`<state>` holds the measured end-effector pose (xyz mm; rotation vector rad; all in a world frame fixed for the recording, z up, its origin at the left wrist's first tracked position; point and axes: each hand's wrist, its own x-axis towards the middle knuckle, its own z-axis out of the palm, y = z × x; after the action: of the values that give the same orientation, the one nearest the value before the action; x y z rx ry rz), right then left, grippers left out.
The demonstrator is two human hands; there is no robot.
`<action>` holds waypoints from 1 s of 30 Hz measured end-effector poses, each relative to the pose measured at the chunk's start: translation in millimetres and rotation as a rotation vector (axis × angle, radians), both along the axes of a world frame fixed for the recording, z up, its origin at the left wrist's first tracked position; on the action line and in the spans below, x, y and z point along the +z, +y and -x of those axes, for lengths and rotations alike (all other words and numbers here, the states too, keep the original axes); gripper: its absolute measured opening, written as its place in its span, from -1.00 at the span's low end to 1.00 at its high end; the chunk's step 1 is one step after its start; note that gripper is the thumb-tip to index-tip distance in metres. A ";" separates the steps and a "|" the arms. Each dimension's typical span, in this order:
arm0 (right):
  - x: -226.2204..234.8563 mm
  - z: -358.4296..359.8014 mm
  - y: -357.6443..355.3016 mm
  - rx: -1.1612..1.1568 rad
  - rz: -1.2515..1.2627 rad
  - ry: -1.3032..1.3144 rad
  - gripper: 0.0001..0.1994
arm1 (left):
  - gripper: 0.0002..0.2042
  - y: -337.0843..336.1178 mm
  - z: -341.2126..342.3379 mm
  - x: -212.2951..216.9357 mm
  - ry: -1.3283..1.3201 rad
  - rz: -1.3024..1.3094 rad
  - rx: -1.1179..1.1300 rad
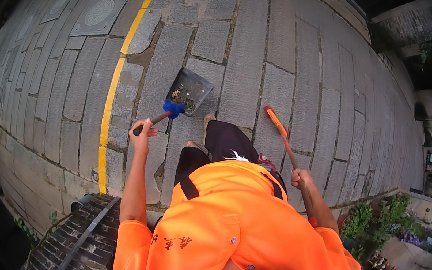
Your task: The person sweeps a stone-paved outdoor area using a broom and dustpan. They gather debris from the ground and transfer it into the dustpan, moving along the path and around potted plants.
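My left hand [144,129] is closed around the dark end of a dustpan's handle. The dark grey dustpan [209,86] is out in front of me over the stone paving, with dry leaves and dirt [185,98] in its pan. Something blue [174,109] is wrapped where the handle meets the pan. On the other side, my right hand [302,178] grips the brown stick of a broom [290,152]. Its narrow orange-red end [277,122] points forward, well apart from the dustpan. The stick's back end runs along my right forearm.
Long grey stone slabs [248,47] pave the ground. A yellow line [109,106] runs along the left, with a square cover [100,14] beyond it. A brick wall [81,242] stands near left. Potted plants [359,223] are at the right.
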<state>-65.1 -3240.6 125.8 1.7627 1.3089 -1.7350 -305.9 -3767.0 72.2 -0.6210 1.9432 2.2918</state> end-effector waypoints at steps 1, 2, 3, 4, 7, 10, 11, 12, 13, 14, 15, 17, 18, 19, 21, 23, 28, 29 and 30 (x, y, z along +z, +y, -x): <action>2.0 -5.5 4.1 0.014 0.000 0.016 -0.88 | -0.81 8.1 2.1 1.9 0.007 0.001 -0.024; 6.7 -7.6 3.5 0.029 0.005 0.032 -0.92 | -0.81 14.2 4.3 6.5 0.014 0.007 -0.047; 10.2 -9.1 3.0 0.046 0.010 0.048 -0.95 | -0.81 20.9 6.3 11.5 0.021 0.014 -0.069; 11.3 -10.3 2.0 0.094 -0.044 0.035 -0.95 | -0.81 29.7 7.5 16.9 0.022 0.031 -0.087; 12.3 -3.6 8.8 0.245 -0.183 0.008 -0.96 | -0.81 54.1 6.8 19.2 0.029 0.081 -0.138; 6.5 3.7 32.5 0.401 -0.270 0.019 -0.94 | -0.81 84.3 5.5 17.7 -0.001 0.129 -0.192; 4.2 6.8 44.3 0.472 -0.297 0.035 -0.92 | -0.81 95.9 5.3 17.1 -0.008 0.146 -0.216; 1.5 9.6 58.1 0.543 -0.323 0.051 -0.89 | -0.81 111.3 5.4 17.9 -0.020 0.159 -0.221; -5.4 9.9 75.5 0.600 -0.361 0.072 -0.86 | -0.81 126.4 5.8 17.0 -0.036 0.184 -0.251; -10.3 11.0 93.2 0.655 -0.400 0.091 -0.82 | -0.81 143.0 5.9 14.6 -0.053 0.207 -0.283; -15.0 13.5 111.1 0.711 -0.440 0.110 -0.78 | -0.81 160.9 6.3 12.4 -0.071 0.230 -0.314; -13.1 29.1 147.0 0.813 -0.486 0.081 -0.72 | -0.80 199.8 6.6 9.3 -0.087 0.211 -0.342; -8.6 41.3 161.7 0.847 -0.524 0.094 -0.76 | -0.80 219.5 6.4 7.5 -0.091 0.214 -0.356; -4.6 54.9 177.4 0.882 -0.563 0.108 -0.79 | -0.80 237.8 6.9 4.3 -0.095 0.217 -0.369; -1.0 82.6 210.6 0.927 -0.574 0.153 -0.63 | -0.81 273.2 8.4 -7.8 -0.109 0.234 -0.407; -24.4 106.8 253.8 1.130 -0.687 0.105 -0.49 | -0.80 311.4 9.1 -15.9 -0.121 0.273 -0.444; -43.1 168.6 308.0 1.415 -0.824 0.052 -0.40 | -0.80 396.5 5.8 -39.3 -0.132 0.318 -0.455; -32.1 179.6 307.1 1.462 -0.804 0.015 -0.40 | -0.80 408.0 4.5 -47.6 -0.131 0.332 -0.453; -19.8 187.2 309.9 1.509 -0.791 -0.027 -0.39 | -0.80 421.0 5.1 -52.2 -0.126 0.340 -0.450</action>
<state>-252.3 -2930.7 105.9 0.4453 2.4550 -0.3176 -311.0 -3345.9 20.0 -0.2952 2.1575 1.6400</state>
